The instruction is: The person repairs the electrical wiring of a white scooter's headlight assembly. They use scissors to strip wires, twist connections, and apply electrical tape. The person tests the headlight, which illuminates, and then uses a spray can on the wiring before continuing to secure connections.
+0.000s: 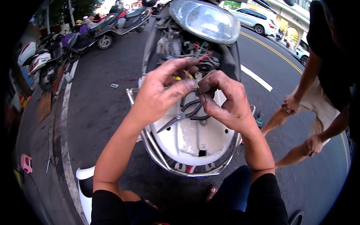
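Observation:
My left hand (165, 88) and my right hand (225, 99) are raised together over the front of a white scooter (191, 138) whose front cover is off. Between the fingertips of both hands I pinch a thin yellow wire (189, 77) that leads from the exposed wiring (195, 50) under the headlight (206, 18). A pair of black-handled scissors (183, 114) hangs from my left hand's lower fingers, blades pointing down left. My right thumb and forefinger are pressed together on the wire's end.
A chrome guard rail (168, 167) rings the scooter's nose. A detached white panel (84, 183) lies at lower left. Another person (318, 93) bends over at the right, hands on knees. Parked scooters (75, 37) line the left kerb; cars (255, 20) stand far right.

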Demonstrator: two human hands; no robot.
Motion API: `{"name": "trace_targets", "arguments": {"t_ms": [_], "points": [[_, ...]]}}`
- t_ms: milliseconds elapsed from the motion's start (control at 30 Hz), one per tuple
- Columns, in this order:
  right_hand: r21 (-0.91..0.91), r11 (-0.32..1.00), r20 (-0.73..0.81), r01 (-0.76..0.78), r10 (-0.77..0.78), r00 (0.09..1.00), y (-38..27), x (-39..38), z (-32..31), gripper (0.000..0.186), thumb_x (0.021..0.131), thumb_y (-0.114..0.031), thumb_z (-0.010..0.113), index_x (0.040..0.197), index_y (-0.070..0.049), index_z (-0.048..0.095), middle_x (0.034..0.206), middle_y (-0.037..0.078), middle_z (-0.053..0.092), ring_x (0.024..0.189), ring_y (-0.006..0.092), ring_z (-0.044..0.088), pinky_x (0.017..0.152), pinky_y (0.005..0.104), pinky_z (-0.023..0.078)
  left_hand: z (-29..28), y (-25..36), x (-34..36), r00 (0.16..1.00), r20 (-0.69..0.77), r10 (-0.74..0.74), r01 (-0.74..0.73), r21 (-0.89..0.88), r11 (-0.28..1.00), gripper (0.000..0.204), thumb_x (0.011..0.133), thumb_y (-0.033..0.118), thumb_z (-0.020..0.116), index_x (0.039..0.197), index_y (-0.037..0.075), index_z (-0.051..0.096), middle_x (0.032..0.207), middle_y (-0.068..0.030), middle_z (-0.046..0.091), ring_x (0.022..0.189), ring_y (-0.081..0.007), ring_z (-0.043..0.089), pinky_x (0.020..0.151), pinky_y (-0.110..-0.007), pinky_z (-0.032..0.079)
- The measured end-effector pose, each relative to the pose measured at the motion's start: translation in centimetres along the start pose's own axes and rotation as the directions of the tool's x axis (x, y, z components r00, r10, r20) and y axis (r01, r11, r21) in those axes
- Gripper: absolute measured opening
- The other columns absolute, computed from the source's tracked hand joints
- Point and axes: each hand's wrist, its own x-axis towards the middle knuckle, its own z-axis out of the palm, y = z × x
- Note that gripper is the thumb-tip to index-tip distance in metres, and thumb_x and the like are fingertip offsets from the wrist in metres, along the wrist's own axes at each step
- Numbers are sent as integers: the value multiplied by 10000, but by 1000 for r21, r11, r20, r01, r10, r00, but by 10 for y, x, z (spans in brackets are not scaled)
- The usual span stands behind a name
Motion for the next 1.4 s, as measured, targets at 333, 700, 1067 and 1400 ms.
{"name": "trace_targets", "arguments": {"t_ms": [333,700,1067,1400], "points": [[65,998,49,-24,21,999,8,-1,24,247,710,36,646,941,10,566,853,114,591,760,264,612,703,338,494,-21,-4,-29,985,-5,-172,172,67,983,211,872,62,726,1058,-24,678,940,-51,698,890,-116,643,840,-277,516],[40,982,-42,-182,184,982,4,-4,24,206,774,-10,704,947,8,594,847,127,592,752,290,602,707,359,490,-12,-3,-27,980,-42,-193,195,57,979,174,940,41,613,1072,-57,670,976,-86,698,937,-141,671,857,-281,523],[-319,947,-27,41,-52,998,5,-6,9,190,790,-43,756,915,-9,617,854,98,634,769,273,598,694,358,484,-1,3,-22,996,-74,-47,64,259,964,154,919,16,627,1038,-72,668,940,-113,713,894,-186,714,809,-294,549],[-373,923,-26,92,-109,994,15,-8,2,218,793,-94,740,940,-33,591,857,108,576,822,316,550,702,405,455,-1,3,-18,967,24,254,-195,709,678,100,815,25,701,910,7,675,825,-122,691,759,-275,681,696,-354,534]]}}
